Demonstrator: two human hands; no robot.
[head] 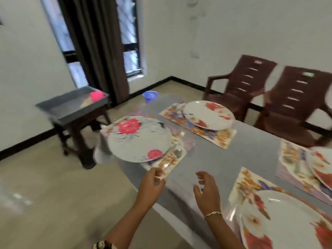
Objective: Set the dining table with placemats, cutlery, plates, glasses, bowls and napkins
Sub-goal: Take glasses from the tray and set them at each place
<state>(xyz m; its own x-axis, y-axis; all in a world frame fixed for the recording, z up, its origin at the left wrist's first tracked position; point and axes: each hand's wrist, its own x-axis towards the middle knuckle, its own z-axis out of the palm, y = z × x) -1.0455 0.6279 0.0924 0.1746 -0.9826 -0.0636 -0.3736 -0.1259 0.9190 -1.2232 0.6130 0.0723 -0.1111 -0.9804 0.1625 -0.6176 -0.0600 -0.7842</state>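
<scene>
The left grip [152, 184] is closed in a thumb-and-finger pinch on what appears to be the near corner of the near-left placemat [168, 167]. The likely purpose is to square the mat against the edge of the desk [224, 159]. This mat lies at the desk's near-left corner and overhangs the edge slightly. It carries the pink-flowered plate [140, 139], with a spoon [177, 153] lying on the mat just beside the plate rim. Holding the corner lets the mat be shifted without lifting the plate. The right grip [206, 191] hovers above the grey cloth between two settings, fingers loosely curled and holding nothing, judged ready to steady the mat or reach for the next item. Three further plates rest on their own mats: the far plate [208, 115], the right-edge plate [321, 164] and the near-right plate [287, 218]. The last two are cut off by the frame. Motion blur hides the exact finger contact at the mat corner. No glasses or napkins can be made out. A blue bowl [150, 96] shows beyond the far end, but whether it rests on the desk cannot be told. A pink object [97, 97] on the small side desk [71, 108] is too blurred to identify.
</scene>
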